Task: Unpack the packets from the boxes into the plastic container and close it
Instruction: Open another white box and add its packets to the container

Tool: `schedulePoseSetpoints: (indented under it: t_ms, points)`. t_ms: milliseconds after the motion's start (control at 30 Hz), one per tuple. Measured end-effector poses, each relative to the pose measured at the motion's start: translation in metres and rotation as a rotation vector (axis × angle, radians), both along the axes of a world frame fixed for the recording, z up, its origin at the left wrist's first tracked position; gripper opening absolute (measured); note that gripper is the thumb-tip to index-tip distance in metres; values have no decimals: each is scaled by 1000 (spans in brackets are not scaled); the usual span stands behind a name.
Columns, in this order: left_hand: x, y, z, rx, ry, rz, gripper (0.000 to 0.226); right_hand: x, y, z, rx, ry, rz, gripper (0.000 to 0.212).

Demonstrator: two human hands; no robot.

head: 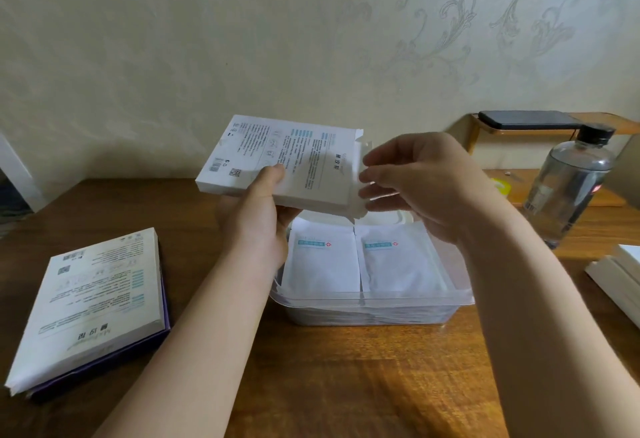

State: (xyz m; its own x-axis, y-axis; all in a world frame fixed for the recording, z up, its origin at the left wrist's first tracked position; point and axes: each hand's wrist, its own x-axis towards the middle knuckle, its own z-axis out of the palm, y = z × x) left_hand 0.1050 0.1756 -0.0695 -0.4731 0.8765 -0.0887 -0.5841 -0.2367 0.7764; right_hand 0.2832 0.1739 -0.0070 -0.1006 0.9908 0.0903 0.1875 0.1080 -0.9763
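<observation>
**White box (294, 164) held over the plastic tub (374, 302)**

Head view. The left hand (259, 223) holds the white box up in the air. Its thumb (273, 174) lies on the printed top. Its fingers go under the near edge, so the box is clamped between them. The box is tipped a little and hangs above the far left part of the plastic tub.

The right hand (426, 185) is at the right end of the box, where the box is open. Its fingers are bent and point at that open end. They are blurred, so I cannot tell if they pinch something or only touch it.

The plastic tub sits on the brown wooden table (346, 385), near the middle, just below both hands. It has no lid on. Two white packets (323, 264) lie side by side on top inside it. Each has a blue strip and a small red mark. More packets are piled under them.

On the left of the table lies a second white box (93, 302), flat on a purple box (104, 368). At the right edge sits a stack of white boxes (620, 271), only partly seen. A clear bottle (568, 188) with a black cap stands at the far right. A black phone (526, 118) lies on a small wooden shelf (474, 136) behind it.
</observation>
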Motion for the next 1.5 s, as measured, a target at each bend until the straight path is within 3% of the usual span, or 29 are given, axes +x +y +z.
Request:
schedulePoseSetpoints:
  t_ms: [167,433,767,1067,1267,1500]
  points:
    - [1,-2,4,40,-21,-110,33,-3,15,-16,-94,70,-54,15]
    - [2,-1,6,74,-13,-139,26,0,20,-24,-223,271,58,13]
    - [2,1,1,63,19,-163,33,-6,24,-32,-221,175,44,17]
    - [-5,5,-1,63,-36,-140,33,1,27,-29,-241,483,64,29]
    - [-5,6,-2,56,-41,-125,33,-5,26,-32,-280,535,109,39]
    - [-19,7,0,37,-90,-87,27,10,34,-25,-207,568,36,26]
